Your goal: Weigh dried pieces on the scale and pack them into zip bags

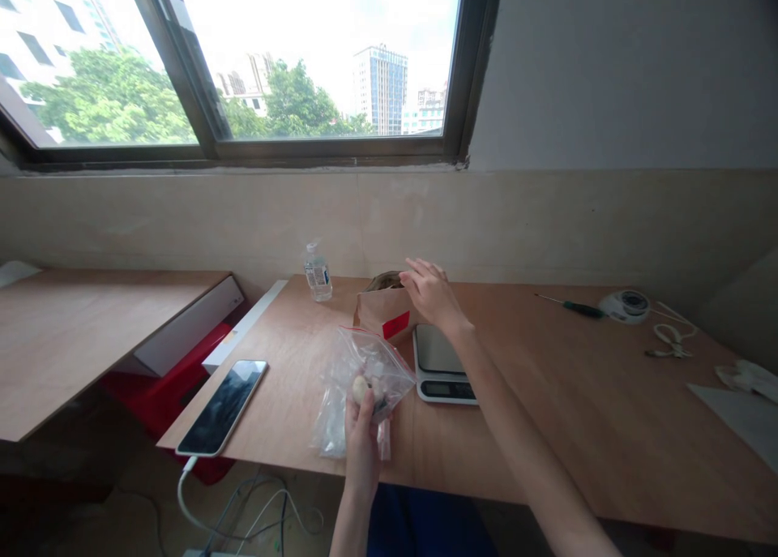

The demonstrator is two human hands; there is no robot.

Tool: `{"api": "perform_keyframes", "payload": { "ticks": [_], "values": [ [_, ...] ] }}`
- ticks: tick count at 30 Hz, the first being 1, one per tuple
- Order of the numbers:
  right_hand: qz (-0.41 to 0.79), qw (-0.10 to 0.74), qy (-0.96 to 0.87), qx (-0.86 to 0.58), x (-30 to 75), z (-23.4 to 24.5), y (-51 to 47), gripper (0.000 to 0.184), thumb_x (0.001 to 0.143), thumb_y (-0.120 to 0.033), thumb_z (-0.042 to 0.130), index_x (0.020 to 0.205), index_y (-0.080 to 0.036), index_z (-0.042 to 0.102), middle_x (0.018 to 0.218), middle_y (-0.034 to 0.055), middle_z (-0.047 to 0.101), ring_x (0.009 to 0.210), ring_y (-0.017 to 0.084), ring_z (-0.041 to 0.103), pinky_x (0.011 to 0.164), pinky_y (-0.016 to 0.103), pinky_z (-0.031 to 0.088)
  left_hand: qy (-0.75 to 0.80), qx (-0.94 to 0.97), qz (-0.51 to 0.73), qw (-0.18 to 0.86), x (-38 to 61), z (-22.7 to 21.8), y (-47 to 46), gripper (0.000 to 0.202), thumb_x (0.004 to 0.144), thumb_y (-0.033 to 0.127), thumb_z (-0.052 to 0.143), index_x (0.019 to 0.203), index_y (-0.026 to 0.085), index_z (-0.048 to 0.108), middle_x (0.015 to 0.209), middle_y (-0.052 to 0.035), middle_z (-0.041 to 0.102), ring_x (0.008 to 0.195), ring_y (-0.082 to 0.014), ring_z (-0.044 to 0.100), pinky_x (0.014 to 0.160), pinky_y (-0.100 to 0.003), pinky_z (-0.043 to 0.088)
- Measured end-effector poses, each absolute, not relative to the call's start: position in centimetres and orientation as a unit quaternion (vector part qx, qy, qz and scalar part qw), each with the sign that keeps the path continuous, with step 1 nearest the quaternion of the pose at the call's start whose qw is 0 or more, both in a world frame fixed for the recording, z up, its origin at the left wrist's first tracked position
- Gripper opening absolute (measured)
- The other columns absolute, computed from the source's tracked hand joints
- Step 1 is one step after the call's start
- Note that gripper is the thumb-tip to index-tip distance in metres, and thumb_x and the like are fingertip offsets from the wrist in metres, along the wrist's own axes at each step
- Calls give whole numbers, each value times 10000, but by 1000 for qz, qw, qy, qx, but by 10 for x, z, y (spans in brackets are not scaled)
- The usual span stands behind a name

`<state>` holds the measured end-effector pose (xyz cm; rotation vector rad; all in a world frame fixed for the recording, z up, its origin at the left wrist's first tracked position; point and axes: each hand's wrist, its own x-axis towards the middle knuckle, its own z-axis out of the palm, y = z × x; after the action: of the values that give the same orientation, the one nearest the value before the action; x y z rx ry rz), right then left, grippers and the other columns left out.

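Note:
My left hand [363,439] grips a clear zip-lock bag [389,361] with a red seal line. Inside it shows a pale round lump and something dark, too small to name. More clear plastic bags [331,435] lie on the table beneath it. My right hand [430,292], fingers stretched out, hovers at the right rim of a brown paper bag [370,307] with a red label. What is in the paper bag is mostly hidden. Under my right forearm sits a digital scale [438,353] with a metal plate, partly covered by the arm.
A clear bottle [317,275] stands behind the plastic bags. To the left lies a phone [224,407] on a charging cable. On the right are a screwdriver [574,306], a white dome camera [625,306], and a coiled white cable [670,340]. A red stool [164,403] is beneath the table edge.

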<state>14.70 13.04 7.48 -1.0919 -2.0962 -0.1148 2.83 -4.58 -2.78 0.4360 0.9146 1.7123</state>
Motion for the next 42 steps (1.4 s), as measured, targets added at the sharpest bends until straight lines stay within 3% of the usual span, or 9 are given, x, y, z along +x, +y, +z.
{"api": "perform_keyframes", "payload": {
  "ticks": [3, 7, 13, 18, 22, 27, 32, 38, 42],
  "values": [
    [-10, 379, -823, -423, 151, 73, 131, 319, 941, -259, 316, 983, -157, 616, 1292, 149, 528, 1210, 253, 461, 1018, 465, 283, 337, 178, 725, 574, 27, -28, -48, 509, 789, 412, 565, 1265, 249, 491, 1048, -57, 628, 877, -179, 613, 680, -260, 475],
    [68, 428, -806, -403, 153, 72, 134, 282, 934, -270, 324, 1076, -113, 510, 1248, 212, 544, 1186, 219, 496, 933, 382, 398, 287, 164, 727, 602, 27, -29, -48, 508, 791, 362, 540, 1279, 234, 484, 1023, -61, 636, 866, -182, 613, 739, -295, 470],
    [15, 420, -819, -390, 157, 64, 136, 365, 943, -298, 269, 907, -150, 601, 1362, 158, 445, 1268, 239, 389, 1044, 422, 276, 279, 198, 725, 598, 26, -28, -47, 533, 773, 275, 570, 1295, 250, 461, 1120, -65, 601, 962, -194, 591, 819, -304, 445],
    [69, 431, -814, -383, 166, 73, 136, 279, 906, -317, 393, 855, -164, 621, 1136, 131, 584, 1128, 221, 504, 981, 377, 350, 291, 204, 719, 597, 27, -29, -46, 518, 799, 266, 571, 1302, 263, 448, 1142, -56, 591, 1022, -191, 565, 891, -304, 415],
    [99, 428, -811, -386, 172, 84, 141, 183, 836, -339, 524, 784, -176, 590, 941, 73, 606, 936, 191, 567, 860, 322, 416, 294, 210, 718, 595, 26, -30, -45, 513, 798, 272, 578, 1298, 254, 461, 1116, -57, 604, 1036, -196, 560, 931, -319, 396],
    [108, 467, -764, -432, 169, 84, 147, 185, 782, -340, 607, 848, -175, 557, 844, 44, 610, 807, 184, 577, 734, 296, 436, 306, 212, 715, 592, 26, -29, -46, 526, 778, 282, 600, 1288, 245, 477, 1074, -57, 622, 1048, -211, 563, 941, -327, 395],
    [57, 484, -775, -403, 166, 76, 149, 225, 845, -338, 531, 679, -187, 557, 883, 71, 612, 894, 205, 575, 815, 325, 422, 331, 215, 711, 582, 24, -30, -46, 547, 761, 301, 614, 1287, 235, 479, 1102, -74, 622, 992, -215, 595, 920, -339, 418],
    [36, 525, -753, -394, 169, 80, 139, 187, 836, -345, 541, 761, -190, 617, 978, 87, 589, 983, 226, 543, 901, 378, 399, 345, 219, 711, 572, 24, -35, -43, 571, 758, 318, 635, 1299, 249, 464, 1215, -80, 584, 1107, -236, 551, 960, -348, 399],
    [197, 545, -725, -371, 164, 86, 105, 250, 863, -397, 482, 808, -187, 605, 860, 49, 603, 787, 172, 581, 758, 323, 465, 362, 230, 703, 567, 26, -39, -39, 546, 748, 371, 652, 1263, 264, 505, 1273, -67, 559, 1192, -242, 492, 1006, -352, 362]
  ]
}}
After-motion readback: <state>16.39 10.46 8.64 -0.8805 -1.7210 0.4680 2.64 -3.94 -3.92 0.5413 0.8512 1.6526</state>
